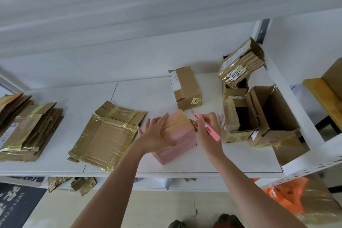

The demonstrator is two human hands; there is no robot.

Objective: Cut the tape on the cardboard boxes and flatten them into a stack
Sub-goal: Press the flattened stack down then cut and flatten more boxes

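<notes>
A small pink cardboard box (180, 135) stands on the white table (148, 94) in front of me. My left hand (157, 134) lies flat against its left side and top, fingers straight. My right hand (207, 127) grips a pink box cutter (212, 131) at the box's right top edge, with the cutter's tip pointing up and away. To the left lies a flattened brown box with yellowish tape (107, 135). At the far left sits a stack of flattened boxes (26, 127).
A closed brown box (186, 89) lies behind the pink one. At the right stand two open boxes (259, 116), with a taped box (240, 63) perched above them. A white shelf frame (299, 116) bounds the right side. Cardboard scraps (74, 184) lie under the table.
</notes>
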